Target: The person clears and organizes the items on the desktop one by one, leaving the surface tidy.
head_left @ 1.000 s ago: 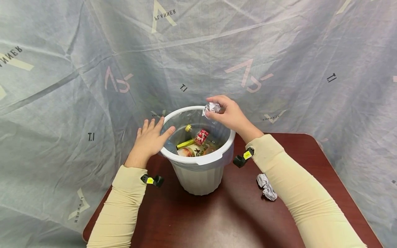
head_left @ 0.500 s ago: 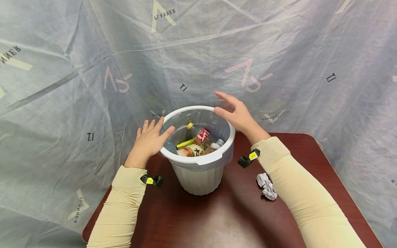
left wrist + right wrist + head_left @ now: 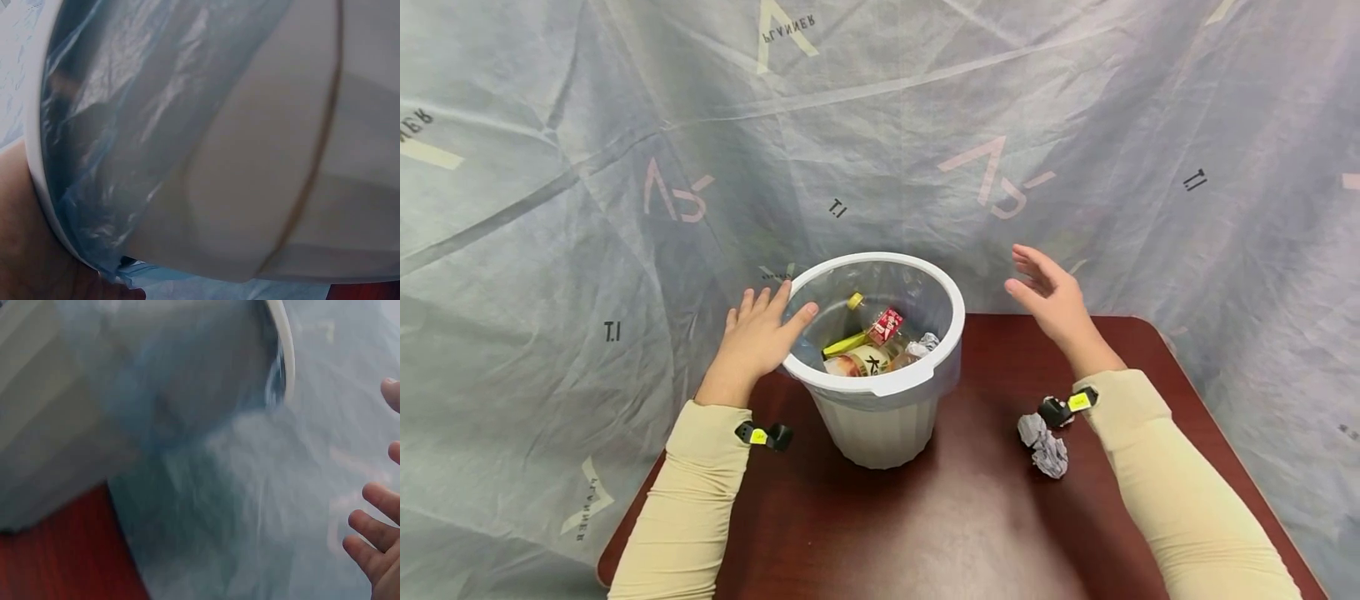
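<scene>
Between both hands (image 3: 757, 340) (image 3: 1058, 307), white bin (image 3: 876, 429)

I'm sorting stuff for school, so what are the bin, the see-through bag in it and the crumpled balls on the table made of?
The bin looks like smooth, hard plastic: molded ridges, even rim. The bag is probably thin, shiny plastic film: it's see-through, wrinkled and glinting. The crumpled balls seem to be matte paper, judging by their sharp creases.

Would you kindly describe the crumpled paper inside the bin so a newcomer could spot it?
Find the white bin on the red table. Inside, at the right, lies the crumpled paper, whitish and creased, unlike the red packaging and yellow cap.
</scene>
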`<state>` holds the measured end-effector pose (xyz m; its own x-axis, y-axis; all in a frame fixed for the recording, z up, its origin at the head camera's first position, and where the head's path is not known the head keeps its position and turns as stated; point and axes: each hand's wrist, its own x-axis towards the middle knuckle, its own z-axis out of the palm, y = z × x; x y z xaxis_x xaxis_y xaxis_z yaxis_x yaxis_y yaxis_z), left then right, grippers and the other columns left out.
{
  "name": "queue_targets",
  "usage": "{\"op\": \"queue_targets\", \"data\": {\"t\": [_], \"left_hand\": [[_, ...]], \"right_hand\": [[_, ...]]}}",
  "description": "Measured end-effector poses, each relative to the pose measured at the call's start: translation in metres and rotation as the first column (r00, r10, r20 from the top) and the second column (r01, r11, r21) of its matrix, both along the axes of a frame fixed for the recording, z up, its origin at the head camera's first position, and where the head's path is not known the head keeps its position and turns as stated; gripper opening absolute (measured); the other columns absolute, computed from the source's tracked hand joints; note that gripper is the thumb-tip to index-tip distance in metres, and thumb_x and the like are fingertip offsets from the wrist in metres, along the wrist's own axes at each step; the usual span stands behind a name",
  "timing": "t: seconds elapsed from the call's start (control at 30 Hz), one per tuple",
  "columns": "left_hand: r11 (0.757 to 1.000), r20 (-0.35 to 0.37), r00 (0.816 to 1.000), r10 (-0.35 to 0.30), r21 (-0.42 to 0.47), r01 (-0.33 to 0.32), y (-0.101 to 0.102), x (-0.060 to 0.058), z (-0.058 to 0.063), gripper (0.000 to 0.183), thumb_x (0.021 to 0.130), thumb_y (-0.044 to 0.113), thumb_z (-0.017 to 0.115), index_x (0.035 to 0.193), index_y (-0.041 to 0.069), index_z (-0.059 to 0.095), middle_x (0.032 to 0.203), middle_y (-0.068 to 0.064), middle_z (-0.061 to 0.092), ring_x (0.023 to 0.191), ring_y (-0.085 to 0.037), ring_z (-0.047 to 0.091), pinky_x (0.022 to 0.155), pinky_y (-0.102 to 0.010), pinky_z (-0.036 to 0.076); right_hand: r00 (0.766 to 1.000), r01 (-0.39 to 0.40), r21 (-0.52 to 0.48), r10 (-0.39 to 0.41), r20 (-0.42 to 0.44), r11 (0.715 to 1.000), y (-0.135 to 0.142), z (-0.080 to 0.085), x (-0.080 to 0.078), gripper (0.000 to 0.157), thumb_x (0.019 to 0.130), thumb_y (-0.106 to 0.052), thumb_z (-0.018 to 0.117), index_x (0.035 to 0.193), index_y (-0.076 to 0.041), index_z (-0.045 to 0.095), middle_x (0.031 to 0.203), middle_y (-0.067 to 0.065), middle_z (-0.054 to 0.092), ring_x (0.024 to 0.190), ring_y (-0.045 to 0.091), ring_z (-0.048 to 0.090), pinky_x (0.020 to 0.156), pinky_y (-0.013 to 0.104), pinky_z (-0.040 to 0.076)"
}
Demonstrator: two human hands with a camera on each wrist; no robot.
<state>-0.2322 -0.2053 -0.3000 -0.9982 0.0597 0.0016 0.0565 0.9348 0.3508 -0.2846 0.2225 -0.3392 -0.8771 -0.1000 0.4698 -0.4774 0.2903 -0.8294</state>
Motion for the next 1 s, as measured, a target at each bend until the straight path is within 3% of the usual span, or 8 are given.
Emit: {"op": "queue_targets", "data": {"t": [0.13, 0.3, 0.47, 0.63, 0.83, 1.0], "left_hand": [[1.0, -0.001, 1.0, 0.001, 0.001, -0.001, -0.002, 0.001, 0.001, 0.097, 0.094, 0.082, 0.014, 0.165, 0.016, 0.009, 0.166, -0.026, 0.01, 0.153, -0.043, -0.011, 0.118, -0.067, -0.005], [1.0, 0.0, 1.0, 0.001, 0.006, -0.001, -0.003, 0.002, 0.002, 0.096, 0.094, 0.081, 0.015, 0.165, 0.016, 0.008, 0.166, -0.026, 0.009, 0.153, -0.044, -0.012, 0.118, -0.067, -0.006], [1.0, -0.008, 1.0, 0.0, 0.007, 0.0, -0.004, 0.001, 0.001, 0.097, 0.093, 0.082, 0.014, 0.165, 0.017, 0.008, 0.166, -0.026, 0.009, 0.153, -0.043, -0.012, 0.118, -0.066, -0.006], [1.0, -0.01, 1.0, -0.005, 0.011, 0.005, -0.004, -0.002, -0.001, 0.098, 0.092, 0.084, 0.013, 0.165, 0.018, 0.008, 0.167, -0.025, 0.009, 0.153, -0.042, -0.012, 0.118, -0.066, -0.006], [1.0, -0.016, 1.0, -0.005, 0.012, 0.005, -0.003, -0.003, -0.005, 0.099, 0.092, 0.084, 0.014, 0.165, 0.018, 0.01, 0.166, -0.025, 0.009, 0.153, -0.042, -0.012, 0.118, -0.066, -0.006], [1.0, -0.022, 1.0, -0.002, 0.012, 0.003, -0.002, -0.002, -0.006, 0.099, 0.092, 0.084, 0.015, 0.165, 0.017, 0.011, 0.166, -0.025, 0.01, 0.153, -0.042, -0.011, 0.118, -0.066, -0.006]], "right_hand": [[0.998, 0.045, 0.037, -0.046, 0.039, 0.998, 0.028, -0.027, 0.007, 0.058, 0.097, -0.017, 0.071, 0.151, -0.021, 0.05, 0.149, 0.005, 0.053, 0.137, 0.023, 0.049, 0.111, 0.034, 0.041], [0.998, 0.058, -0.002, -0.058, 0.029, 0.998, 0.058, -0.073, 0.012, 0.06, 0.094, -0.006, 0.072, 0.15, -0.01, 0.051, 0.143, -0.003, 0.057, 0.13, 0.009, 0.054, 0.102, 0.018, 0.045], [0.999, 0.051, -0.034, -0.05, 0.016, 0.998, 0.078, -0.121, 0.02, 0.061, 0.089, 0.005, 0.073, 0.146, 0.001, 0.051, 0.142, 0.004, 0.059, 0.127, 0.011, 0.056, 0.101, 0.019, 0.047], [0.995, 0.065, -0.063, -0.06, 0.077, 0.996, 0.094, -0.161, 0.03, 0.062, 0.09, 0.003, 0.073, 0.148, -0.002, 0.05, 0.139, -0.006, 0.059, 0.126, 0.008, 0.056, 0.099, 0.017, 0.047], [0.987, 0.09, -0.034, -0.084, 0.137, 0.995, 0.113, -0.201, 0.039, 0.063, 0.091, -0.001, 0.074, 0.149, -0.006, 0.05, 0.134, -0.019, 0.057, 0.122, 0.003, 0.057, 0.093, 0.013, 0.049], [0.983, 0.076, -0.051, -0.066, 0.174, 0.996, 0.119, -0.226, 0.047, 0.064, 0.091, -0.003, 0.074, 0.15, -0.003, 0.048, 0.135, -0.017, 0.056, 0.124, 0.004, 0.055, 0.095, 0.013, 0.047]]}}
